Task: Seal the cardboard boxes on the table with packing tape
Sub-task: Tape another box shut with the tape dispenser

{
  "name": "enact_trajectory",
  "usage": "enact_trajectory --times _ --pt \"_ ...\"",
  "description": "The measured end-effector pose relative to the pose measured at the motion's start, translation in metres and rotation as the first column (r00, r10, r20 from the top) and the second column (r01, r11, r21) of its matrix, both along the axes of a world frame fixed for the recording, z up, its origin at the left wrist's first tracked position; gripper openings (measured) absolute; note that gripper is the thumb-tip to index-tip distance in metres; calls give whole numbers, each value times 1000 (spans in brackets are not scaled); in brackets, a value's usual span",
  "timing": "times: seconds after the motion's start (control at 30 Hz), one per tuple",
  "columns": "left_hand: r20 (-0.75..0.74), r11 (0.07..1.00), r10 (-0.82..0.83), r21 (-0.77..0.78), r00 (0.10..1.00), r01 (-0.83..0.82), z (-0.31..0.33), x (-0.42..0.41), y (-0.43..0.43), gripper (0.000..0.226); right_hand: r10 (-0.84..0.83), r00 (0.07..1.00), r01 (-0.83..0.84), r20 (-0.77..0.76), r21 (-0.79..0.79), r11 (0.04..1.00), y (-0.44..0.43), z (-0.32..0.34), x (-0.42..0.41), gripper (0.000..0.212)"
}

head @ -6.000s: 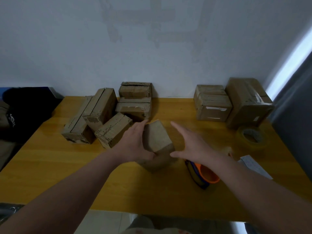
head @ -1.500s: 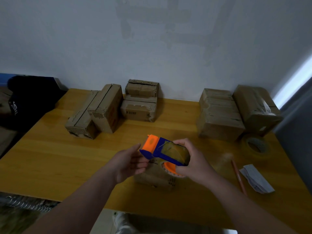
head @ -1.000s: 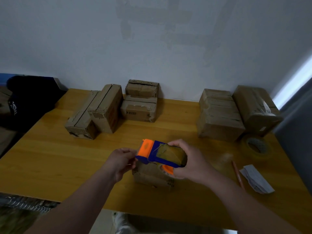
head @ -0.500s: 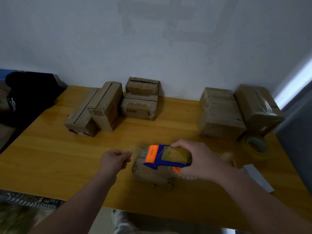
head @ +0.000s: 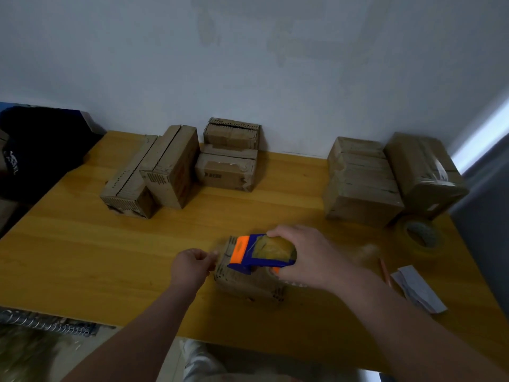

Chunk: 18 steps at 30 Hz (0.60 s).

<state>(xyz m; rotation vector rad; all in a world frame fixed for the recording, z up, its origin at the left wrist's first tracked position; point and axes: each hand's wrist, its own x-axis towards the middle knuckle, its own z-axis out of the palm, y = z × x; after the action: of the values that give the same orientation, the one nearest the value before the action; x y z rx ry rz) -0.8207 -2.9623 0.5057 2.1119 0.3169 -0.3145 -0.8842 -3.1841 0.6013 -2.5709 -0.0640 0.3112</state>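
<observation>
A small cardboard box (head: 248, 285) lies on the yellow wooden table (head: 82, 257) near its front edge. On top of the box sits a blue and orange tape dispenser (head: 242, 252), and my right hand (head: 305, 257) grips it from the right with the fingers curled over the tape roll. My left hand (head: 190, 267) is at the box's left end. Its fingers are curled and its thumb and forefinger pinch what looks like the free end of the tape, which is blurred.
Two long boxes (head: 168, 166) lie at the back left and two stacked ones (head: 228, 172) against the wall. Larger boxes (head: 360, 183) stand at the back right, beside a spare tape roll (head: 421, 238). Folded paper (head: 418, 288) and a pencil (head: 385, 274) lie to the right. A dark bag (head: 35, 144) sits left of the table.
The dispenser came down from mid-air onto the box top under my right hand. My left hand drew away from the dispenser's orange end to the box's left end.
</observation>
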Motion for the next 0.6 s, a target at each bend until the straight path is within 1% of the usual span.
enact_trajectory --times 0.1,0.13,0.2,0.23,0.27,0.3,0.33,0.37,0.4,0.43,0.47,0.5,0.53,0.6 --pt "46 983 -135 133 990 127 -3 1 -2 37 -5 1000 5 19 -7 1000 0 -3 -1 67" --pt "37 967 -191 178 981 181 -4 2 -2 36 -7 1000 7 25 -13 1000 -1 -4 -1 68" --pt "-53 914 -300 271 952 303 -8 2 0 25 -8 999 9 31 -24 1000 -1 -5 -2 68" --pt "-99 886 -330 311 939 345 -9 1 2 25 -9 1000 10 30 -29 1000 -2 -4 -3 68" --pt "-107 876 -337 328 935 353 -9 -1 4 28 -12 1000 13 28 -31 999 -2 -4 -3 68" --pt "-60 896 -318 308 946 321 -7 -1 6 28 -14 999 15 29 -29 999 -3 -3 -3 67" --pt "6 941 -268 215 963 260 -4 -3 7 25 -15 999 16 34 -25 1000 -4 -3 -3 67" --pt "53 978 -203 57 978 200 2 -4 6 26 -17 999 18 40 -21 1000 -4 -3 -4 66" --pt "43 976 -175 -123 984 179 9 -5 3 32 -19 999 20 43 -20 1000 -5 -4 -4 66" --pt "4 939 -200 -283 980 193 15 -7 0 40 -23 999 24 45 -19 1000 -6 -5 -5 66" --pt "-40 894 -258 -389 965 222 20 -11 -3 50 -28 998 29 49 -15 999 -6 -6 -5 66" --pt "-71 860 -319 -441 945 258 22 -14 -4 58 -33 998 33 54 -10 999 -6 -6 -5 66" --pt "-78 833 -383 -459 920 308 23 -17 -5 63 -34 998 35 58 -7 999 -6 -6 -5 66" --pt "-76 786 -503 -454 861 419 21 -19 -4 64 -33 997 33 69 0 999 -5 -7 -5 66"
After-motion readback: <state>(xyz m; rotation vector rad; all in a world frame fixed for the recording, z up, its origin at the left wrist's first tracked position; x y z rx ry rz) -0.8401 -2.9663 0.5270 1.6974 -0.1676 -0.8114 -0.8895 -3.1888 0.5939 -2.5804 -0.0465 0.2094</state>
